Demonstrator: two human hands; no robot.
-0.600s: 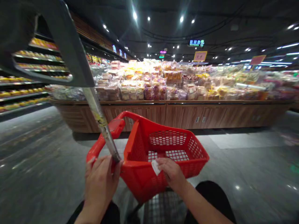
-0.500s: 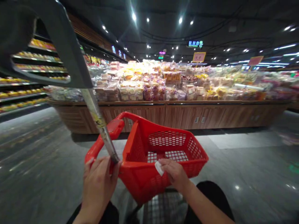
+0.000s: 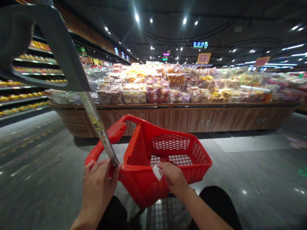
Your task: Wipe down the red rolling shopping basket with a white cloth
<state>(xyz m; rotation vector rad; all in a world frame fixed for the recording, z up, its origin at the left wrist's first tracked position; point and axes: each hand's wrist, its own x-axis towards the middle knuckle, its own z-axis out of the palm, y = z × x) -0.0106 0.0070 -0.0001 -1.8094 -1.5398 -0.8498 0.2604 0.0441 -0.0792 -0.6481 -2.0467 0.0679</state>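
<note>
A red plastic shopping cart [image 3: 144,183] stands in front of me, its perforated basket turned to the right. My left hand [image 3: 98,185] is closed over the near end of the cart handle [image 3: 94,153]. The lower end of a worn metal pole [image 3: 98,126] comes down between its thumb and fingers. On top of that pole is a grey plastic loop grip [image 3: 69,60], close to the camera. My right hand [image 3: 174,179] pinches a small white slip [image 3: 157,172], paper-like, at the basket's near rim. Inside the basket, a dark item is partly hidden behind this hand.
Beyond the cart runs a long wooden display counter [image 3: 144,116] heaped with bagged packaged food [image 3: 134,92]. Stocked shelves [image 3: 31,88] line the left. A price sign [image 3: 203,58] rises above the goods. Grey tiled floor [image 3: 251,169] extends to the right. My knees flank the cart's lower rack.
The cart and both hands have shifted slightly left in view. The pole and its grey grip have swung a little left. Both hands keep their holds.
</note>
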